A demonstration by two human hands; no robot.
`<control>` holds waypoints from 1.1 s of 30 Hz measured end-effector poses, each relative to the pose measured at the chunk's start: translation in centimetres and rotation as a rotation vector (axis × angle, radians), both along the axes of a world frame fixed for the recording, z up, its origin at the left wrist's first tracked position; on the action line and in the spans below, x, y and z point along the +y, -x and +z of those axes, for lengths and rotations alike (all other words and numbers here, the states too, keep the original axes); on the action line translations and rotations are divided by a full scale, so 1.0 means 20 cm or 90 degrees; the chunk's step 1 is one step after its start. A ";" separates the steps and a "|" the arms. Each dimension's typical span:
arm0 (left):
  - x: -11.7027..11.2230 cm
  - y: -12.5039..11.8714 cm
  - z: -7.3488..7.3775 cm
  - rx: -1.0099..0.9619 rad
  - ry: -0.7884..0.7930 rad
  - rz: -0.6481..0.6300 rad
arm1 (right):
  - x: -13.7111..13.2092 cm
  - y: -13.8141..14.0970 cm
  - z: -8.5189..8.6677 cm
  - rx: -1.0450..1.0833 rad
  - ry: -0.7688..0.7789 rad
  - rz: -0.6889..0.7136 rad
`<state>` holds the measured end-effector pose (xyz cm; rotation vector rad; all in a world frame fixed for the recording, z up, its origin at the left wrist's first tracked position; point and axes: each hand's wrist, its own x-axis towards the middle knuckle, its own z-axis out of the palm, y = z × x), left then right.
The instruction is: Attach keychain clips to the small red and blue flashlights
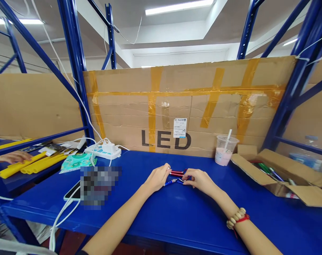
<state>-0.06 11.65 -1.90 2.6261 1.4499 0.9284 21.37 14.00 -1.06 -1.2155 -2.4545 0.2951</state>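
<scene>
Two red pens (176,173) lie side by side on the blue table, between my hands. My left hand (158,177) has its fingers closed round their left end; the fingertips are partly hidden. Just below, a blue pen (170,182) rests on the tabletop close to the left fingers. My right hand (200,181) pinches a second blue pen (179,181) between thumb and fingers, near the right end of the red ones. A bead bracelet and a red cord circle the right wrist.
An open cardboard box (272,177) with pens stands right, beside a plastic cup (225,150) with a straw. Left are a power strip (103,151), white cables, a phone (72,191) and a green packet (77,162). Another person's hand (13,157) touches yellow rolls (41,164). Cardboard (123,117) backs the table.
</scene>
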 end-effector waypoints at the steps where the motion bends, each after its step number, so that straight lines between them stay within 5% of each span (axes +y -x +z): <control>1: 0.00 0.00 0.00 0.000 0.003 0.000 | 0.00 0.00 0.00 -0.005 -0.003 -0.003; 33: -0.01 0.00 -0.02 -0.006 -0.002 -0.013 | 0.00 0.01 -0.02 -0.003 -0.063 -0.052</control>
